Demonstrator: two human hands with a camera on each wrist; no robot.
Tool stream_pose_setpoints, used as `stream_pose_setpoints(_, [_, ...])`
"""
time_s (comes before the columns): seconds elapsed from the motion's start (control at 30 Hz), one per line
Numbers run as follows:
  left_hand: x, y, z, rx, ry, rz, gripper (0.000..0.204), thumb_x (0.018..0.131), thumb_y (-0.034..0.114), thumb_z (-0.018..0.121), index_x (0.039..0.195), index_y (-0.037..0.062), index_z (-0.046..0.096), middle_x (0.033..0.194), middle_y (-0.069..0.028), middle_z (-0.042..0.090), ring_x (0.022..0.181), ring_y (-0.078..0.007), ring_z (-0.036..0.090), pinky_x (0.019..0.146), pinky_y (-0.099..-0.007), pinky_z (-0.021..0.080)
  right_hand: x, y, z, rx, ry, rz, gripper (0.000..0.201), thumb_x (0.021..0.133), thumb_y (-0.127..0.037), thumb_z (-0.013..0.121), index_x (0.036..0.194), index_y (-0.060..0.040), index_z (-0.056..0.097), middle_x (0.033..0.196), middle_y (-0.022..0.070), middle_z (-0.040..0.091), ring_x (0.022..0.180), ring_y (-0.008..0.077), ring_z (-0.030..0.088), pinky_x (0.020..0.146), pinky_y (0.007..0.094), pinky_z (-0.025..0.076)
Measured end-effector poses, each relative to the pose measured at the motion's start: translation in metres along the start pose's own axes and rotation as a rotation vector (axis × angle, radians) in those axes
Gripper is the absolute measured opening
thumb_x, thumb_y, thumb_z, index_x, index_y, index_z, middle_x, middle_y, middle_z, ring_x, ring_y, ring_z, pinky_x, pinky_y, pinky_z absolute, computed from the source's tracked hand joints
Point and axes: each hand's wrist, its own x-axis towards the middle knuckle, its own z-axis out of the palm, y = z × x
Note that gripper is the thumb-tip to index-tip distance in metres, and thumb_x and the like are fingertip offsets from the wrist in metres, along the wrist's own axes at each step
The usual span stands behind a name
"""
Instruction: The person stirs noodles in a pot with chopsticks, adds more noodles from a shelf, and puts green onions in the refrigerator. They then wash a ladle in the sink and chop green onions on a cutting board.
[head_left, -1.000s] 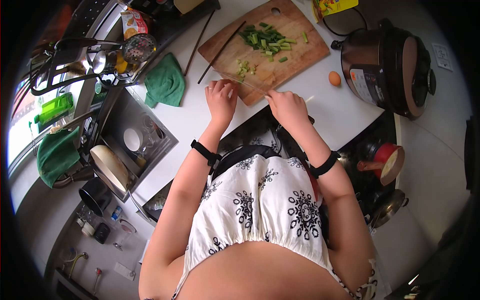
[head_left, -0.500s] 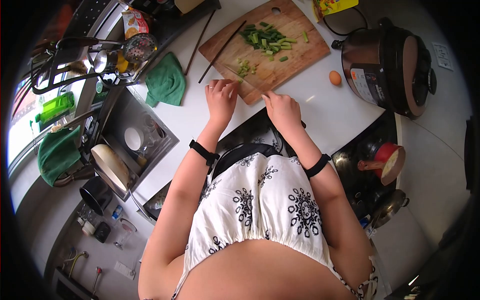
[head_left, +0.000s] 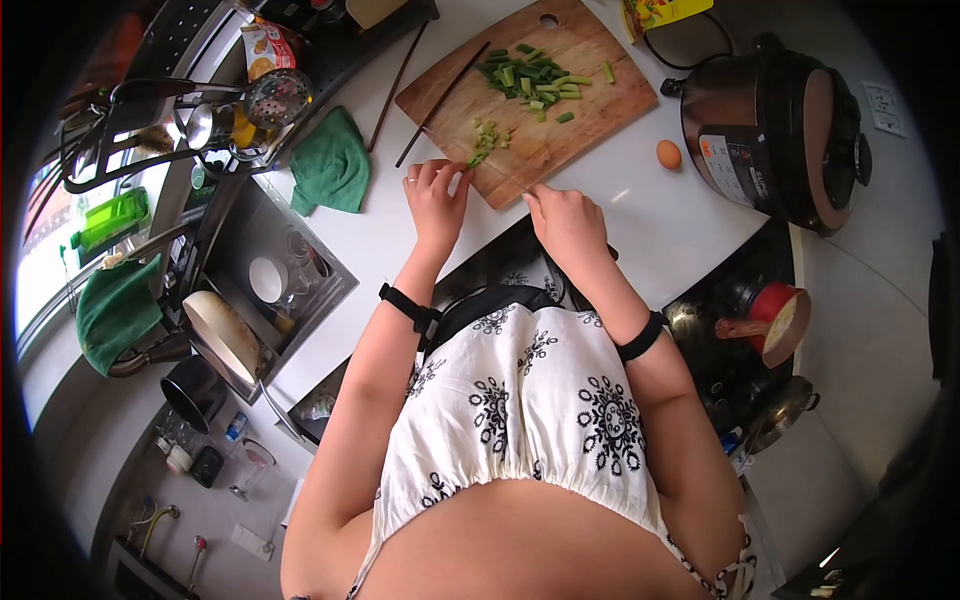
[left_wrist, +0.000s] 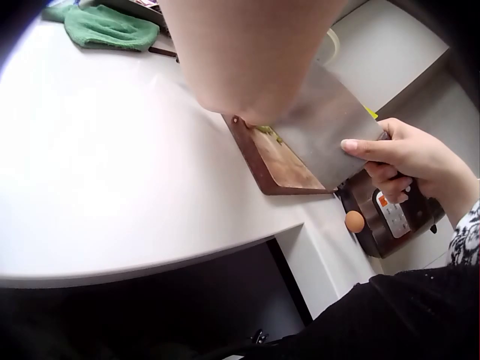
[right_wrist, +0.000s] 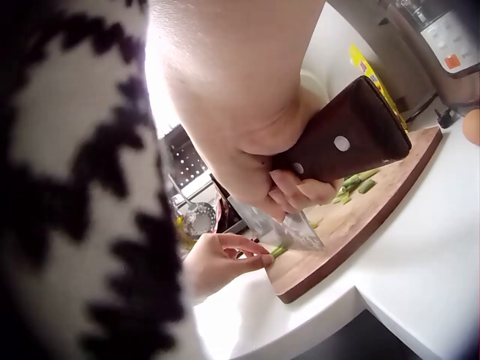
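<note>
In the head view my left hand (head_left: 437, 200) is at the near left edge of a wooden cutting board (head_left: 595, 110). Its thumb and fingers pinch green scallion (right_wrist: 278, 251), as the right wrist view shows. My right hand (head_left: 570, 222) grips a cleaver by its dark riveted handle (right_wrist: 352, 139). The broad metal blade (left_wrist: 330, 120) stands over the board's near corner, its thumb side visible in the left wrist view. Finely chopped bits (head_left: 487, 138) lie just beyond the left fingertips. Farther back is a heap of longer green scallion pieces (head_left: 530, 75).
One dark chopstick (head_left: 445, 103) lies across the board, another stick (head_left: 398, 85) on the counter. A green cloth (head_left: 330, 162) and a sink (head_left: 335, 285) are at left. An egg (head_left: 668, 154) sits beside a brown electric cooker (head_left: 735, 165); a red pan (head_left: 785, 325) stands on the stove.
My right hand has shifted slightly left, and the cleaver's thin bright line over the board has faded from the head view. Green scallion now shows at the left fingertips.
</note>
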Motion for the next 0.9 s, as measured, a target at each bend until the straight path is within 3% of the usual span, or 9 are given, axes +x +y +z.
stream_pose_setpoints(0.57, [0.01,0.007,-0.002,-0.027,-0.042,-0.006,0.01,0.075,0.006,0.077,0.084,0.0087,0.073,0.088,-0.0062,0.064,0.087,-0.0307,0.054,0.077,-0.0414,0.046,0.007,-0.001,0.012,-0.104,-0.063,0.062,0.021,0.092,-0.026,0.064,0.083,-0.0067,0.066,0.069,0.0166,0.067,0.07,0.0372,0.07,0.062,0.0462,0.057])
stream_pose_setpoints(0.9, [0.009,0.01,0.002,-0.012,-0.002,0.012,0.01,0.075,0.007,0.078,0.082,0.0089,0.072,0.087,-0.0064,0.063,0.086,-0.0304,0.054,0.076,-0.0413,0.045,-0.005,0.006,0.012,0.107,-0.003,0.076,0.025,0.096,-0.028,0.061,0.085,-0.0052,0.067,0.066,0.0185,0.066,0.067,0.0391,0.068,0.061,0.0472,0.056])
